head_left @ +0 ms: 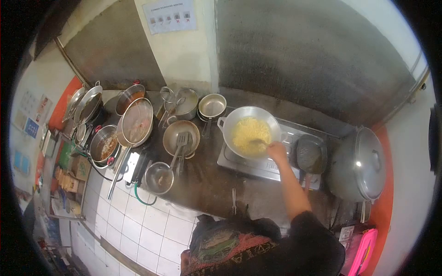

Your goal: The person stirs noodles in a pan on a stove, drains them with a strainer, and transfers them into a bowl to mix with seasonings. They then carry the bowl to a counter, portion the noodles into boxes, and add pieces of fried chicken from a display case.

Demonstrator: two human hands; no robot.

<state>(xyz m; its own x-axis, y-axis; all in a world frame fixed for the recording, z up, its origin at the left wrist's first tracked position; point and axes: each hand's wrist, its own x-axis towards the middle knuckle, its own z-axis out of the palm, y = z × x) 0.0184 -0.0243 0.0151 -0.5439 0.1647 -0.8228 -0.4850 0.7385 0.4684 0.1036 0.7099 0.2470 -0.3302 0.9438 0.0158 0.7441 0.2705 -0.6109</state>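
My right hand [276, 151] is closed around the handle of a cooking spoon, its fingers wrapped at the right front side of a silver wok [234, 120]. The spoon's brownish head [258, 141] dips into yellow, crumbly-looking food [248, 130] in pale liquid inside the wok. The wok sits on a silver gas stove [230, 161]. Right of my hand, a dark square grill pan [309, 152] rests on the stove. My left hand is out of sight.
A big lidded pot [368, 161] stands at the right. To the left are a small saucepan [212, 106], a pan with a slotted turner [184, 139] across it, another saucepan [159, 178], and a large strainer [137, 120]. Tongs [234, 200] lie near the counter's front edge.
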